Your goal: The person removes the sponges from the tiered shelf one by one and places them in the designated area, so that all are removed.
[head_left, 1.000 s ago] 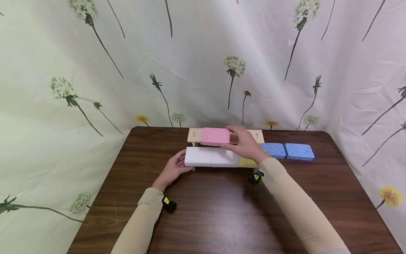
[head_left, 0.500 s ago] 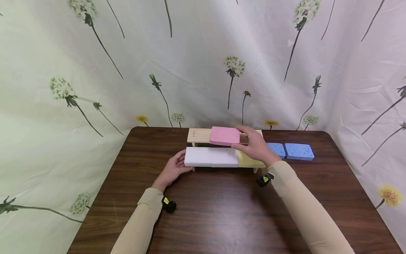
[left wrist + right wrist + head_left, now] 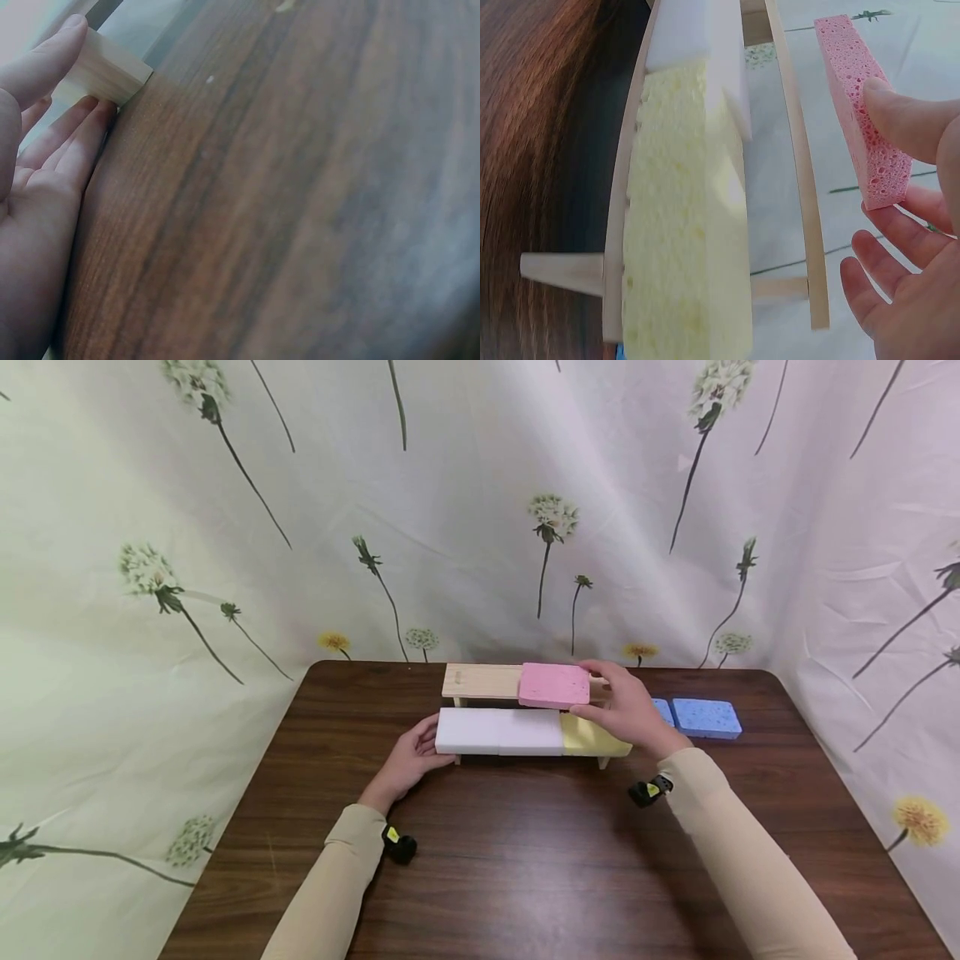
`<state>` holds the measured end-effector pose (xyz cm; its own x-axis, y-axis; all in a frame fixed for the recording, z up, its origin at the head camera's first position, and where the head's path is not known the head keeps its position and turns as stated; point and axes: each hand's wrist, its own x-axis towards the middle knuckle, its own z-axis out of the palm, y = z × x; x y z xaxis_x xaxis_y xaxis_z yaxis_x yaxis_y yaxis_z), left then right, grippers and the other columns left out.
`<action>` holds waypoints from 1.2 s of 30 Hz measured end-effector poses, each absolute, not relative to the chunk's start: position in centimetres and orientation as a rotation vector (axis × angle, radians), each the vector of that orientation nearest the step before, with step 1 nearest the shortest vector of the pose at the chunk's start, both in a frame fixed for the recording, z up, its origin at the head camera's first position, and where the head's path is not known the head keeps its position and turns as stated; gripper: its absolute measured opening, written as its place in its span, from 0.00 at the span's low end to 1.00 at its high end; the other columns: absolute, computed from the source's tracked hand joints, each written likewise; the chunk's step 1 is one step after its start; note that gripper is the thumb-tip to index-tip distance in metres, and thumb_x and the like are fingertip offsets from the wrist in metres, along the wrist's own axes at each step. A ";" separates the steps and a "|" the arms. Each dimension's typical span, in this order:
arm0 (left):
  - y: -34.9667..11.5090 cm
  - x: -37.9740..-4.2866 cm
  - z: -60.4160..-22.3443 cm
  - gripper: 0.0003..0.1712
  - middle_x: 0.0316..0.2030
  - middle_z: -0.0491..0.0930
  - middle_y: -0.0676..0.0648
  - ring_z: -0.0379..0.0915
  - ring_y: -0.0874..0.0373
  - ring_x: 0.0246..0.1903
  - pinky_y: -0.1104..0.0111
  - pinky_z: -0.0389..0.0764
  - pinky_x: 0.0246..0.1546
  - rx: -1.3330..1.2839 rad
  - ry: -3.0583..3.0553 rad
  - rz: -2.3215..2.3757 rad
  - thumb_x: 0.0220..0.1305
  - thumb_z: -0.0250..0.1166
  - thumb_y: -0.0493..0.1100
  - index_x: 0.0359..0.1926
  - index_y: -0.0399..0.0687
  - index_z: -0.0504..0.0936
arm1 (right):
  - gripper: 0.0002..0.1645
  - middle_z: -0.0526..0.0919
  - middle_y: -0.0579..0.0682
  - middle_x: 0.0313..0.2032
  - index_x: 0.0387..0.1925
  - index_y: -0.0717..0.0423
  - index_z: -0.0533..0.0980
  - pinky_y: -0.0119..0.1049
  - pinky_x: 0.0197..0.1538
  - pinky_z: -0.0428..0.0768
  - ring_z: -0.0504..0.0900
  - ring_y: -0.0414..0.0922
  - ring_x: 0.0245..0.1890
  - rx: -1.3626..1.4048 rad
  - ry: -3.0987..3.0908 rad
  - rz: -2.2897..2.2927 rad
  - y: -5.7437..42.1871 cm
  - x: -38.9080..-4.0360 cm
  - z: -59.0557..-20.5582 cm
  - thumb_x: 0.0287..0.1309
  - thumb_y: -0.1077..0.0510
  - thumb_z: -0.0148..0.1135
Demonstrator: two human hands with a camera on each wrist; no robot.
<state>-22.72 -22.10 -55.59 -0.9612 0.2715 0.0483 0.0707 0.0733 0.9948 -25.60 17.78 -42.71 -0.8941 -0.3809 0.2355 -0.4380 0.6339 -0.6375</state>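
A pink sponge (image 3: pixel 554 685) is pinched between the thumb and fingers of my right hand (image 3: pixel 628 708), above the back tier of a two-tier wooden rack (image 3: pixel 480 681). In the right wrist view the sponge's porous edge shows, apart from the rack. My left hand (image 3: pixel 408 760) holds the rack's left front end, with thumb and fingers about the wooden leg (image 3: pixel 112 71) in the left wrist view. Two white sponge blocks (image 3: pixel 498 731) and a yellow sponge (image 3: pixel 592 737) lie in a row on the front tier.
Two blue sponges (image 3: pixel 707 718) lie on the dark wooden table (image 3: pixel 510 860) to the right of the rack; my right hand partly hides one. A flower-printed curtain (image 3: pixel 450 527) hangs behind the table.
My right hand has moved right along the back tier with the pink sponge, baring the tier's left part and more of the yellow sponge. My left hand stays in place.
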 end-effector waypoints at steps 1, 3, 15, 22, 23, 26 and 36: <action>-22.1 -22.7 -55.6 0.50 0.72 0.68 0.30 0.68 0.37 0.71 0.70 0.80 0.62 0.349 2.185 2.013 0.61 0.72 0.23 0.80 0.37 0.59 | 0.44 0.75 0.58 0.68 0.73 0.56 0.69 0.60 0.65 0.79 0.77 0.60 0.65 0.697 -2.764 1.122 18.0 -25.5 -42.7 0.60 0.50 0.79; -22.1 -22.7 -55.6 0.50 0.72 0.69 0.30 0.68 0.37 0.71 0.70 0.80 0.62 0.345 2.186 2.013 0.61 0.72 0.23 0.80 0.37 0.59 | 0.44 0.76 0.58 0.68 0.73 0.57 0.69 0.59 0.65 0.79 0.76 0.59 0.66 0.693 -2.759 1.141 18.6 -25.4 -42.7 0.60 0.51 0.79; -22.0 -22.7 -55.6 0.49 0.72 0.69 0.29 0.68 0.37 0.70 0.70 0.80 0.61 0.355 2.199 2.015 0.61 0.72 0.22 0.79 0.36 0.60 | 0.44 0.79 0.60 0.62 0.72 0.60 0.68 0.59 0.61 0.80 0.81 0.58 0.57 0.677 -2.719 1.138 21.3 -25.1 -42.9 0.59 0.56 0.79; -22.0 -22.7 -55.5 0.49 0.72 0.68 0.29 0.68 0.37 0.71 0.70 0.80 0.61 0.353 2.198 2.010 0.61 0.72 0.22 0.80 0.36 0.59 | 0.45 0.77 0.61 0.65 0.74 0.60 0.67 0.62 0.64 0.78 0.79 0.61 0.62 0.600 -2.754 1.137 22.8 -24.6 -42.9 0.61 0.54 0.78; -22.0 -22.7 -55.5 0.49 0.72 0.69 0.29 0.68 0.37 0.71 0.70 0.80 0.61 0.347 2.196 2.013 0.61 0.71 0.22 0.80 0.36 0.60 | 0.46 0.76 0.61 0.66 0.75 0.61 0.67 0.62 0.65 0.77 0.78 0.61 0.63 0.591 -2.760 1.133 23.1 -24.6 -42.9 0.61 0.54 0.78; -22.0 -22.7 -55.5 0.49 0.72 0.68 0.29 0.68 0.37 0.71 0.69 0.81 0.61 0.347 2.198 2.007 0.61 0.71 0.22 0.80 0.36 0.60 | 0.47 0.76 0.62 0.67 0.76 0.61 0.65 0.64 0.65 0.76 0.77 0.62 0.64 0.565 -2.769 1.135 23.9 -24.3 -43.1 0.62 0.54 0.77; -22.0 -22.6 -55.4 0.49 0.72 0.68 0.29 0.69 0.37 0.70 0.69 0.81 0.61 0.334 2.213 1.998 0.61 0.72 0.22 0.79 0.36 0.60 | 0.44 0.76 0.62 0.67 0.76 0.60 0.65 0.65 0.66 0.76 0.76 0.61 0.65 0.508 -2.777 1.133 26.1 -23.7 -43.8 0.65 0.52 0.75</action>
<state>-22.61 -22.03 -55.44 -0.9652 0.2578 0.0431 0.0691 0.0928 0.9933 -23.73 26.14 -43.81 -0.9394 -0.2670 0.2150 -0.3412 0.6675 -0.6618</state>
